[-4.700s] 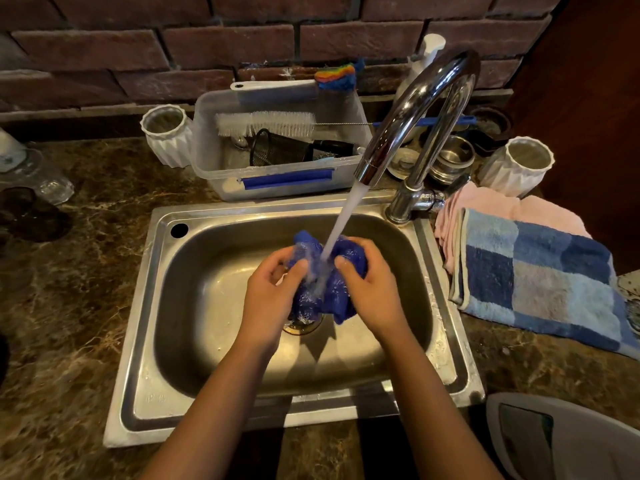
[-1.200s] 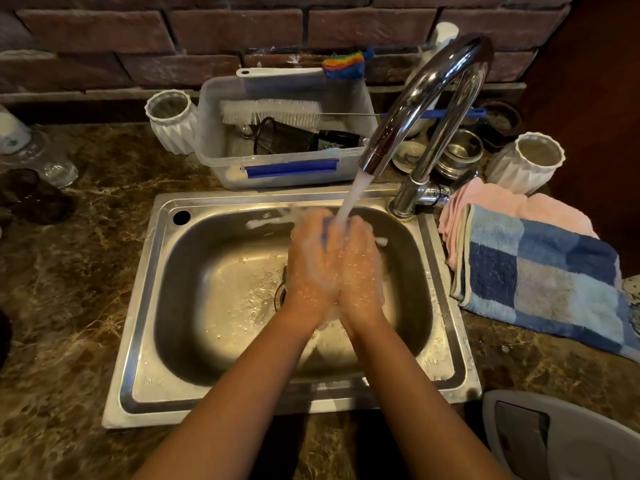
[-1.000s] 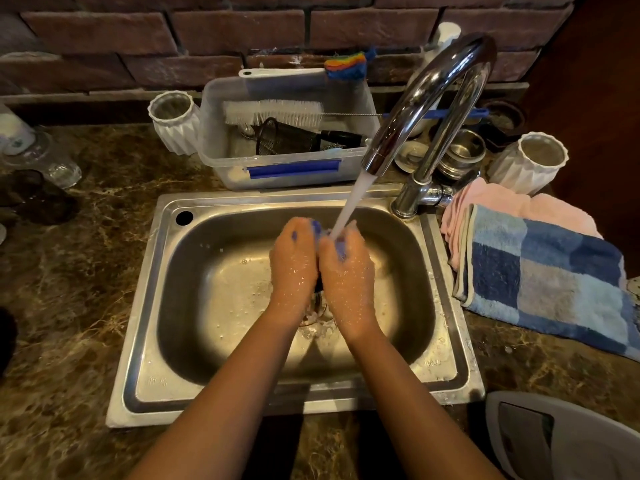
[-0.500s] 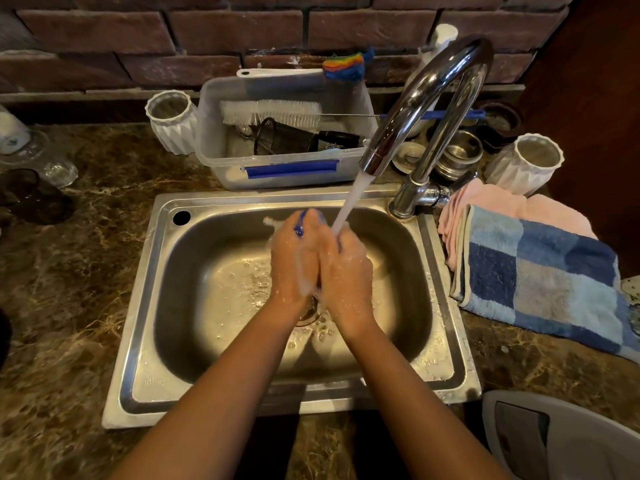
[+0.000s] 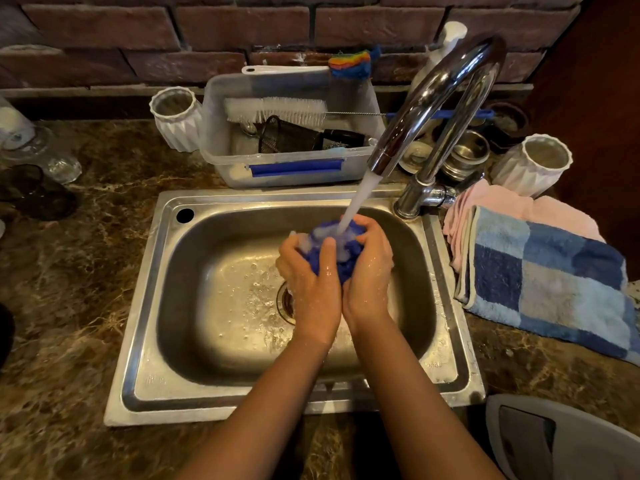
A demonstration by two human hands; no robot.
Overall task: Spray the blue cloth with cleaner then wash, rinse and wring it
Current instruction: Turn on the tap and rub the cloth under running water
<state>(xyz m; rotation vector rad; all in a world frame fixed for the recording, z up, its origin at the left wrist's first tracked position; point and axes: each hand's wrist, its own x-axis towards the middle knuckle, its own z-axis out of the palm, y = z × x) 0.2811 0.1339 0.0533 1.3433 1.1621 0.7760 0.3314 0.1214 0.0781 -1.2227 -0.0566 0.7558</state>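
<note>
At frame centre the blue cloth point(image 5: 341, 252) is bunched into a ball over the sink point(image 5: 138, 344), gripped on one side by the left hand point(image 5: 310, 275) and on the other by the right hand point(image 5: 369, 271), so that the stream from the tap point(image 5: 436, 98) above strikes it directly. Half a second earlier it was almost hidden between pressed palms; now more blue is exposed.

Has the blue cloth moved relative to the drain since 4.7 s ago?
Yes. The blue cloth, bunched in both hands under the running tap, now sits higher and further from the drain, toward the spout.
</note>
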